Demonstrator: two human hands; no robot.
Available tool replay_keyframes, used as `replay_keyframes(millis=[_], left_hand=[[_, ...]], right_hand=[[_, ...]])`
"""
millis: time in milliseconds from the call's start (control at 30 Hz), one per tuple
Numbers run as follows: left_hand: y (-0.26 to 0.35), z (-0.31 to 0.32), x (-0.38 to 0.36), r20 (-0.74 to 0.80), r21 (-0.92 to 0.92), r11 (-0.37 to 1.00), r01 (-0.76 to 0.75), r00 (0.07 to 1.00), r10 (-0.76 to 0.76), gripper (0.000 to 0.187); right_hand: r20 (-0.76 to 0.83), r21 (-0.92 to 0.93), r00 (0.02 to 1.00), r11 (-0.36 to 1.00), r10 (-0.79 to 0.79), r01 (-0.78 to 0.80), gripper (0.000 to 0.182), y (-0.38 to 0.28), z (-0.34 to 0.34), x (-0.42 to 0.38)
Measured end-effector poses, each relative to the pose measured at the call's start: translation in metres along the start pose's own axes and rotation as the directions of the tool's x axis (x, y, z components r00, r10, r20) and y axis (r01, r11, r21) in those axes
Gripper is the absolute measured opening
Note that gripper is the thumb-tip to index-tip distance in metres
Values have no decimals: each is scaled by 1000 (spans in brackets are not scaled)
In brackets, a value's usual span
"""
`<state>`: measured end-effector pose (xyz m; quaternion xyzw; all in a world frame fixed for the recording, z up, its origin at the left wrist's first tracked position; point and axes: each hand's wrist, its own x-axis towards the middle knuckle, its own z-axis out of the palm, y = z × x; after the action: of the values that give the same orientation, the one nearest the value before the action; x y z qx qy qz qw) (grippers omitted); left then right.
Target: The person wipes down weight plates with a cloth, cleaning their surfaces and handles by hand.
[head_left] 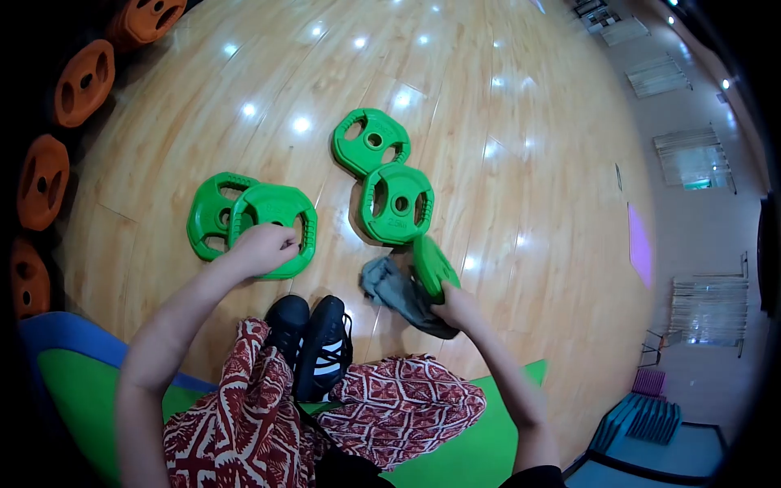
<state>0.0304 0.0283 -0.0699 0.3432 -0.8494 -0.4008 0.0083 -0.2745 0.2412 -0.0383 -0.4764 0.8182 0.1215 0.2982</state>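
My left hand (267,249) is closed in a loose fist over a green weight plate (275,199), with no object visible in it. That plate overlaps a second green plate (202,210) on the floor. My right hand (457,307) grips the edge of a tilted green weight plate (435,264). A grey cloth (394,293) bunches beside and below this plate, reaching to my right fingers; whether they also pinch it is hard to tell. Ahead, two more green plates lie on the floor, the nearer plate (389,230) touching the farther plate (355,150).
Several orange weight plates (84,83) stand in a row at the left. Black shoes (325,346) are in front of my patterned-cloth legs (399,407). Beneath me is a green mat (496,407), with a blue mat edge (81,329) at left. A purple mat (640,244) lies at right.
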Motion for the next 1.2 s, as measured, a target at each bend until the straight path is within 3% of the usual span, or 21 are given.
replay_keyframes(millis=[67, 200, 333, 400, 533, 633, 700, 733, 800, 833, 867, 933, 967, 1000, 1067, 1133, 1200], left_hand=[[11, 1, 2, -3, -9, 1000, -23, 1000, 23, 21], [34, 5, 5, 47, -7, 996, -92, 995, 93, 19], [61, 12, 8, 99, 46, 989, -139, 986, 134, 19], [72, 17, 6, 85, 29, 970, -242, 967, 239, 20], [95, 26, 2, 129, -63, 969, -238, 961, 244, 24], [99, 41, 0, 146, -32, 953, -303, 941, 304, 42], [96, 50, 0, 177, -6, 966, -257, 951, 254, 42], [93, 55, 2, 200, 33, 974, -223, 957, 212, 42], [86, 56, 3, 135, 20, 981, -191, 973, 186, 40], [85, 58, 5, 95, -6, 985, -173, 980, 173, 40], [85, 58, 7, 53, -27, 987, -157, 986, 158, 39], [88, 58, 13, 24, -58, 985, -163, 986, 164, 38], [90, 59, 15, 0, -92, 982, -164, 986, 165, 37], [87, 60, 15, 3, -94, 982, -163, 986, 164, 37], [77, 60, 16, 15, -94, 975, -200, 979, 202, 35], [74, 60, 17, 2, -99, 979, -181, 983, 182, 34], [69, 61, 21, -48, -194, 973, -124, 992, 117, 34]], right_hand=[[206, -239, 978, 966, -44, 94, 35, 0, -16, -13], [272, -393, 953, 889, -131, 235, 25, -2, -23, -32], [221, -452, 952, 843, -210, 291, 24, -12, -46, -25], [227, -464, 947, 830, -228, 311, 25, -22, -59, -15], [334, -441, 911, 815, -240, 377, 29, -42, -70, 3], [364, -368, 875, 813, -321, 451, 29, -65, -67, 10], [249, -279, 818, 770, -519, 574, 30, -84, -67, 12], [257, -283, 815, 766, -519, 577, 30, -92, -67, 15], [89, -231, 841, 811, -533, 538, 37, -100, -65, 13], [-32, -119, 835, 832, -549, 542, 38, -92, -59, 15], [-32, -122, 836, 832, -548, 541, 38, -86, -57, 13], [-463, 291, 793, 777, -396, 558, 30, -71, -53, 7], [-462, 354, 836, 803, -296, 480, 29, -56, -56, 8], [-465, 469, 882, 822, -81, 323, 25, -35, -52, 12], [-570, 746, 803, 518, 174, 418, 6, -25, -71, 1], [-695, 719, 607, 372, 386, 588, 7, -30, -80, -9], [-776, 630, 487, 464, 401, 622, 8, -58, -78, -18]])
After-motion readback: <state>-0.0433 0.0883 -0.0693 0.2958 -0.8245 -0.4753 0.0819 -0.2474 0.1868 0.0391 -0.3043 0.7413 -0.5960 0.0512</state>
